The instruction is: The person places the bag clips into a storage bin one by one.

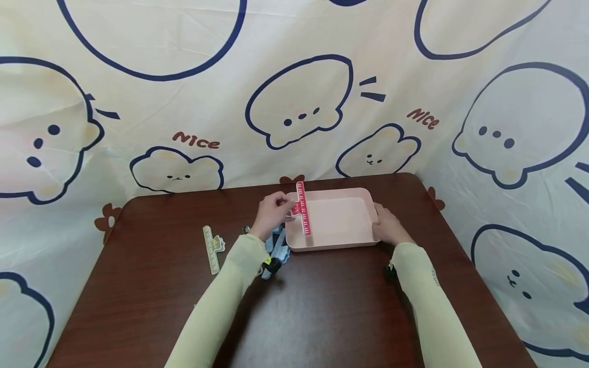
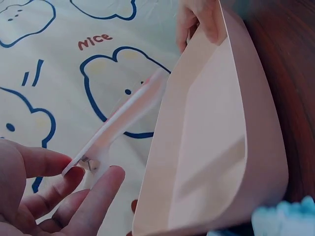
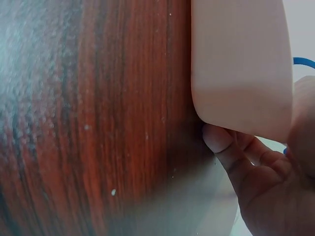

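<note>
So there's a shallow pink plastic tray (image 1: 340,217) with rounded corners and smooth matte walls, sitting toward the far middle of a dark reddish wood-grain table (image 1: 322,306). The left hand (image 1: 273,212) is pinching the little handle of a long red clip (image 1: 302,209), the flat kind printed with ruler marks, and that clip sits across the tray's left wall, running near to far. From the left wrist view the clip (image 2: 125,118) looks thin and a bit see-through along its edge, with fingertips (image 2: 106,184) curled up around its base. The right hand (image 1: 388,227) grips the tray's right wall, fingers (image 3: 231,152) tucked under the rounded corner. Left of the tray, a pale cream clip (image 1: 212,249) of the same ruler shape lies flat on the table, and a blue one (image 1: 277,250) pokes out from under the left sleeve (image 1: 221,301). A cloth printed with cartoon bears (image 1: 299,110) hangs behind the table.
</note>
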Demonstrator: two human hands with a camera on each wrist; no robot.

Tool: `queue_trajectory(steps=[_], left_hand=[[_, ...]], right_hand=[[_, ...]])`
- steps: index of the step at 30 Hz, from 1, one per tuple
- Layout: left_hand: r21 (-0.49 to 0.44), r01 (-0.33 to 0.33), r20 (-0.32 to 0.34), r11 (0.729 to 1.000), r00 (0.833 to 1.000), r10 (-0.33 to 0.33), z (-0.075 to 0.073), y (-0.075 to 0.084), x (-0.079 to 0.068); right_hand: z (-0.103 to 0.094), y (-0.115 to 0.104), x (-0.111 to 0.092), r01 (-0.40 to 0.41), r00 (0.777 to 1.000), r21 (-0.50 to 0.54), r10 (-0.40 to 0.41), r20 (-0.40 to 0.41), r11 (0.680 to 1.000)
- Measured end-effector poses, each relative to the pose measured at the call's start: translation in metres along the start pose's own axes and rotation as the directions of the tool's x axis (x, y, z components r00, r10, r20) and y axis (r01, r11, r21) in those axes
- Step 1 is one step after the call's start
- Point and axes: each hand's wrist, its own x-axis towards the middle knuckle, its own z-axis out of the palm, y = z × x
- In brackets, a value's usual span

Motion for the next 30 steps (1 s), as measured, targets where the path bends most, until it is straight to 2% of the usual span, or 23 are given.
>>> queue_trajectory(steps=[8, 14, 22, 30], left_hand=[[-0.01, 0.03, 0.059, 0.999, 0.998, -0.029, 0.028, 0.0, 0.011], [-0.012, 0.022, 0.104, 1.0, 0.994, -0.021, 0.048, 0.005, 0.023], [-0.003, 0.108, 0.145, 0.994, 0.984, -0.106, 0.061, 0.013, 0.028], [-0.041, 0.138, 0.162, 0.99, 0.978, -0.129, 0.071, 0.014, 0.034]], right_hand=[[0.002, 0.0, 0.001, 0.011, 1.0, 0.011, -0.011, 0.012, 1.0], [0.001, 0.0, 0.0, 0.003, 1.0, 0.008, -0.003, 0.007, 1.0], [-0.001, -0.001, -0.002, -0.002, 1.0, 0.013, 0.001, 0.023, 1.0], [-0.001, 0.004, 0.0, 0.047, 0.999, 0.013, -0.048, 0.008, 0.999]])
